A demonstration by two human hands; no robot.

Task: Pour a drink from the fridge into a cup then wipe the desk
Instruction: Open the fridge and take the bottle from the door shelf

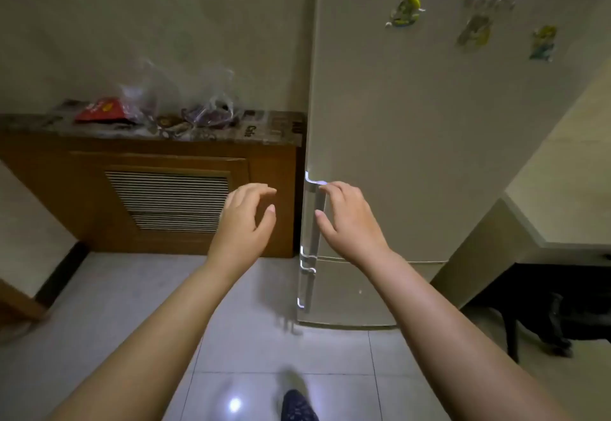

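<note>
Right hand (347, 219), fingers curled, reaches the fridge (413, 123) handle (312, 222) to open it; left hand (246, 219) hovers, fingers loosely spread.

A home, kitchen corner by the look: tall pale fridge (413, 143) dotted with cartoon magnets (405, 10), low wooden cabinet (158, 195) with a slatted vent, snack bags (102, 110) on top, glossy tiled floor (284, 351).
</note>
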